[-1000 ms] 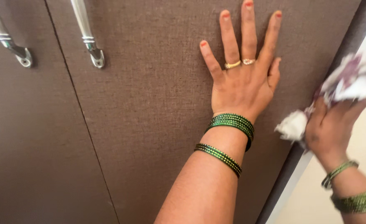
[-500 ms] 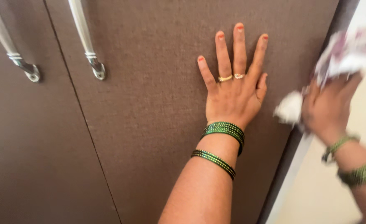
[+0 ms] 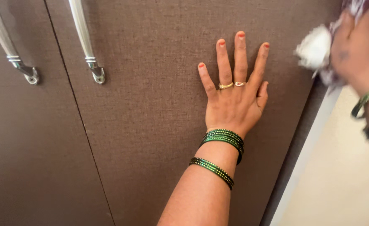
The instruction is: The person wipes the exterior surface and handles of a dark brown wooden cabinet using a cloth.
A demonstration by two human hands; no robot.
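I am facing a brown textured cupboard door (image 3: 151, 125), the largest thing in view, shut against its neighbour door (image 3: 21, 146) along a thin dark seam that is running slightly slanted from top to bottom. Nothing of what is inside is showing. I am pressing my left hand (image 3: 233, 100) flat on the door near its right edge, fingers spread and pointing up, the palm lying against the surface. My right hand (image 3: 358, 46) is blurring at the door's upper right corner, bunched round a crumpled white and purple cloth (image 3: 316, 48); the cloth is sitting over the door's right edge, its white end pointing left. Two silver bar handles, one (image 3: 86, 42) on my door and one (image 3: 8, 46) on the neighbour, are standing nearly upright on either side of the seam.
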